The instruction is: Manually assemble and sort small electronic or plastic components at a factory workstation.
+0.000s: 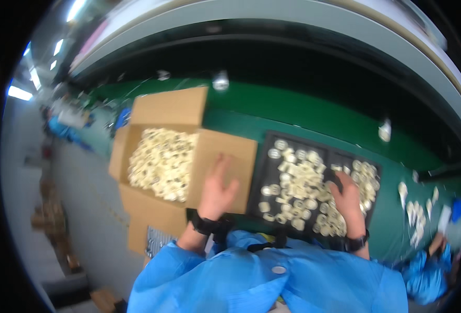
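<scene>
My left hand point(219, 192) hangs over the right flap point(241, 169) of a cardboard box, fingers stretched and thumb apart, with nothing visible in it. Inside that box point(201, 117) lies a heap of small cream-coloured plastic parts point(162, 161). Over the right side of a black divided tray point(261, 180) is my right hand point(349, 201). Its thumb and bent fingers are spread above the loose parts, and no held piece shows. Many round and square cream parts point(298, 180) fill the tray's compartments. Motion blurs the fingertips, and the right hand hides some pieces below it.
The tray lies on a green work surface point(241, 122) beneath a long shelf point(293, 15). Several white bulb-like pieces with wires point(415, 219) lie at the right. A co-worker in blue point(426, 279) works there, and another person point(66, 130) is far left.
</scene>
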Demonstrator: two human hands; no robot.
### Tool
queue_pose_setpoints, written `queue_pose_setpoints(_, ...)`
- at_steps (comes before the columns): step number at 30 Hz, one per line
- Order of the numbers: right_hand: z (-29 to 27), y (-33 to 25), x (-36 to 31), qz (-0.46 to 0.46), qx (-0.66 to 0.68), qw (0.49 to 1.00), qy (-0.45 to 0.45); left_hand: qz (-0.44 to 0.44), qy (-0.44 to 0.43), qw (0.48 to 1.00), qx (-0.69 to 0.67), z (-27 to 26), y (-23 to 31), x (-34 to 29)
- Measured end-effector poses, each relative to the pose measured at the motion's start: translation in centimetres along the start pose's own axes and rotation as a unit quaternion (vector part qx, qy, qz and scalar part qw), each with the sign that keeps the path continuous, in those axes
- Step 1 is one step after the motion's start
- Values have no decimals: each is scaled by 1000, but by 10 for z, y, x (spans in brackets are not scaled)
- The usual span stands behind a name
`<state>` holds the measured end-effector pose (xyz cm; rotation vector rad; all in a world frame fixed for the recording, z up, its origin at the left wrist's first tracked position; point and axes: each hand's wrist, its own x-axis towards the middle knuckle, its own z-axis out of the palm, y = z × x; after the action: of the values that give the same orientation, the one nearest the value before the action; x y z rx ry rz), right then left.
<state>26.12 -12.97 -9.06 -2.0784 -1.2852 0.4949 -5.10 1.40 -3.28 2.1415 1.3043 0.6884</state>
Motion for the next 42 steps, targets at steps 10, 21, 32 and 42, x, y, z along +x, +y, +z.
queue_pose_setpoints(10,149,-232,56,-122,383,853,-334,-377,-78,892,237,-169,-202,-16)
queue_pose_setpoints(21,297,-336,58,-201,-210,914,-282,-409,-4,903,130,-151,-216,13)
queue_pose_setpoints(32,290,-346,76,-162,-135,888,-409,-282,-232,908,205,-190,-207,-16)
queue_pose_setpoints(42,298,-342,99,-98,-36,870,-481,-265,-195,940,92,-165,-199,-18)
